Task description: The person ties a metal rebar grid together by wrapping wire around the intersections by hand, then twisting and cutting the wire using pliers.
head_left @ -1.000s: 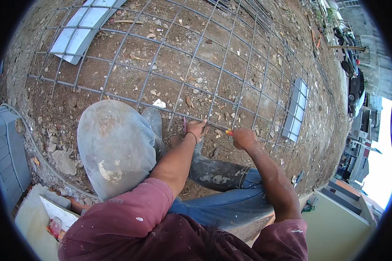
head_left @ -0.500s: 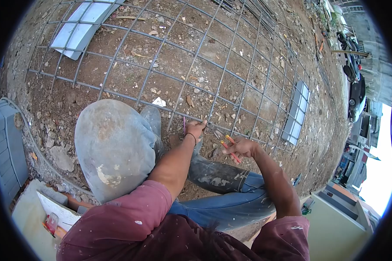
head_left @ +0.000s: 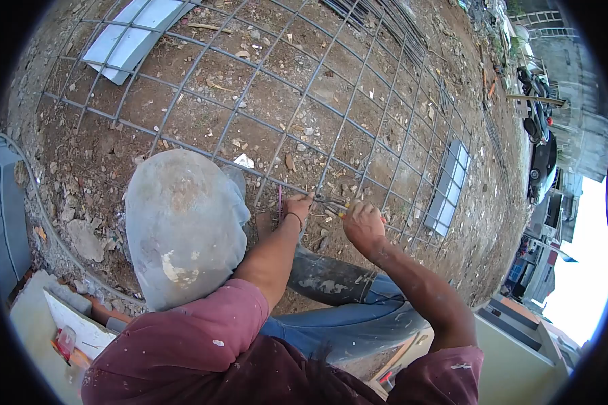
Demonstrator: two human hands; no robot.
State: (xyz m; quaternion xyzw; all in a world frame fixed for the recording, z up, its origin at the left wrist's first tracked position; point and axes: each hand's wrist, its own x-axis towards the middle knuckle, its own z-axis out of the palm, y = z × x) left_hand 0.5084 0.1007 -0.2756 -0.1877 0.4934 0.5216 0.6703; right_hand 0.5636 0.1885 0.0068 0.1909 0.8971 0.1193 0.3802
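A metal bar grid [head_left: 277, 127] spreads over the ground in front of me. My left hand [head_left: 297, 207] is closed at the near edge bar, by a crossing of bars; what its fingers pinch is too small to make out. My right hand [head_left: 365, 226] is wrapped round the handles of pincers with yellow and red grips. The jaws of the pincers [head_left: 331, 202] point left and lie at the bar crossing beside my left fingertips. A thin pink stick [head_left: 280, 200] stands just left of my left hand.
Pale blocks lie beneath the grid at the upper left [head_left: 132, 39] and right [head_left: 447, 189]. Loose bars [head_left: 378, 20] lie at the top. A hose [head_left: 44, 196] curves along the left, near grey blocks [head_left: 8, 216]. Vehicles [head_left: 542, 162] stand far right.
The pincers, spread open and away from the bar half a second ago, have moved left to the crossing, with my right hand turned over them. My left hand has stayed at the bar.
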